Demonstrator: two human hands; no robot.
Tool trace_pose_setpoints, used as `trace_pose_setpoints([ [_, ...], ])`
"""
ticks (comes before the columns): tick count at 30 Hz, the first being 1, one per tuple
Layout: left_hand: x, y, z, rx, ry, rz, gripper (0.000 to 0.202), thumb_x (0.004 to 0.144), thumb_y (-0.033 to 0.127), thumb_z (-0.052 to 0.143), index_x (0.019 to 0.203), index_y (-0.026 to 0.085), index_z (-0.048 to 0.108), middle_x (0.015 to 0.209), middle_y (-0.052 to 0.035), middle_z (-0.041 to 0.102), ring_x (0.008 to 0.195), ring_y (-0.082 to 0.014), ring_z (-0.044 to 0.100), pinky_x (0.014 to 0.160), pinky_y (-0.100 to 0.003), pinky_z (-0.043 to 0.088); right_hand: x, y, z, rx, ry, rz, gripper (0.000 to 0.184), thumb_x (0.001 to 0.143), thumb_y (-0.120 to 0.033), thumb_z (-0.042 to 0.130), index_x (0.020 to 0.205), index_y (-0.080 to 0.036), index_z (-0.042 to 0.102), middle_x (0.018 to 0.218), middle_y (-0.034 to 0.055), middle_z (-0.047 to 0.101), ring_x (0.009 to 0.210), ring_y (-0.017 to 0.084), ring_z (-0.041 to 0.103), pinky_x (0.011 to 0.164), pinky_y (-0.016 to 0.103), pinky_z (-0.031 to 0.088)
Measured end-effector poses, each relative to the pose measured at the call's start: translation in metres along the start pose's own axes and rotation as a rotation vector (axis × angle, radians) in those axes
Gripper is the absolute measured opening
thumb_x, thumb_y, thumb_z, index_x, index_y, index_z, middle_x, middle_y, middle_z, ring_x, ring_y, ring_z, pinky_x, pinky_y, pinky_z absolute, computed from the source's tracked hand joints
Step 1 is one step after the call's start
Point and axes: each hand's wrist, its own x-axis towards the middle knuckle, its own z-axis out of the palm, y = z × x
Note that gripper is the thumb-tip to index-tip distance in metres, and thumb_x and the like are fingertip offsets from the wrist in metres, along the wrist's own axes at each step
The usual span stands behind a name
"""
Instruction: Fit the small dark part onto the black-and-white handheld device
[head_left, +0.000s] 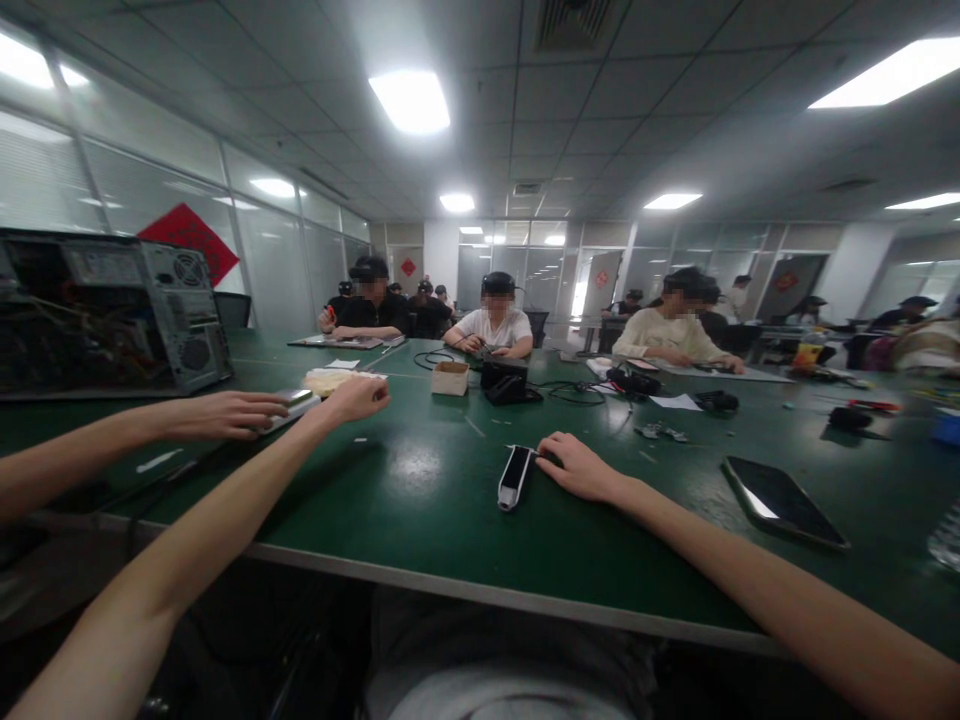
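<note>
My left hand (358, 398) reaches far forward over the table, fingers curled down at the edge of a cream-coloured pile or tray (330, 381). What its fingers hold, if anything, is hidden. On the table in front of me lies a slim white device with a black inset (515, 477). My right hand (577, 466) rests beside it, with thumb and forefinger drawn together at the device's far right corner. Any small piece between those fingertips is too small to name. Left of my left arm, another person's hand (247, 412) lies on a white-and-silver device (292, 408).
An opened computer case (187, 320) stands at the left. Farther back are a small cardboard box (450, 378), a black object (504, 382) and cables. To the right lie a phone (784, 502) and small metal parts (660, 432). Several people sit across the green table (420, 540).
</note>
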Motion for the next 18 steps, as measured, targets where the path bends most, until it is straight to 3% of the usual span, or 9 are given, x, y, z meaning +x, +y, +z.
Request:
trace_pose_setpoints([
  [2,-0.011,-0.027,-0.008,-0.137,-0.13,-0.034,0.052,0.074,0.046,0.06,0.11,0.008,0.06,0.115,-0.0088,0.064,0.102,-0.0247,0.058,0.08,-0.026,0.048,0.0,0.001,0.0,0.006,-0.002,-0.005,0.026,0.091,-0.036,0.045,0.101,-0.018,0.061,0.102,0.0096,0.057,0.096,0.021,0.053,0.087,0.034,0.041],
  [5,-0.01,-0.047,-0.011,-0.279,-0.161,-0.076,0.058,0.068,0.047,0.065,0.113,0.01,0.058,0.119,-0.0091,0.062,0.104,-0.0275,0.054,0.078,-0.029,0.049,0.0,0.0,-0.001,0.02,-0.009,-0.004,0.026,0.091,-0.036,0.045,0.101,-0.018,0.061,0.103,0.0098,0.057,0.097,0.021,0.053,0.087,0.034,0.041],
  [9,-0.011,-0.05,-0.01,-0.237,-0.101,-0.117,0.056,0.066,0.053,0.062,0.108,0.015,0.061,0.115,-0.0064,0.063,0.104,-0.028,0.054,0.078,-0.03,0.048,-0.001,-0.002,-0.003,0.03,-0.023,0.001,0.027,0.091,-0.036,0.045,0.102,-0.018,0.061,0.103,0.0102,0.057,0.097,0.021,0.053,0.088,0.035,0.041],
  [14,-0.03,-0.051,-0.007,-0.143,-0.047,-0.042,0.054,0.066,0.056,0.06,0.105,0.02,0.065,0.121,-0.004,0.061,0.114,-0.0281,0.049,0.085,-0.029,0.046,-0.001,-0.002,-0.004,0.032,-0.036,-0.003,0.028,0.091,-0.037,0.044,0.103,-0.018,0.061,0.106,0.0102,0.056,0.098,0.021,0.052,0.088,0.035,0.041],
  [18,-0.043,-0.048,0.004,-0.065,0.035,-0.07,0.052,0.067,0.057,0.054,0.106,0.024,0.063,0.117,-0.003,0.064,0.109,-0.0271,0.054,0.079,-0.031,0.049,-0.001,-0.001,-0.003,0.038,-0.041,-0.006,0.029,0.091,-0.038,0.044,0.103,-0.018,0.061,0.105,0.0098,0.056,0.097,0.021,0.052,0.088,0.035,0.042],
])
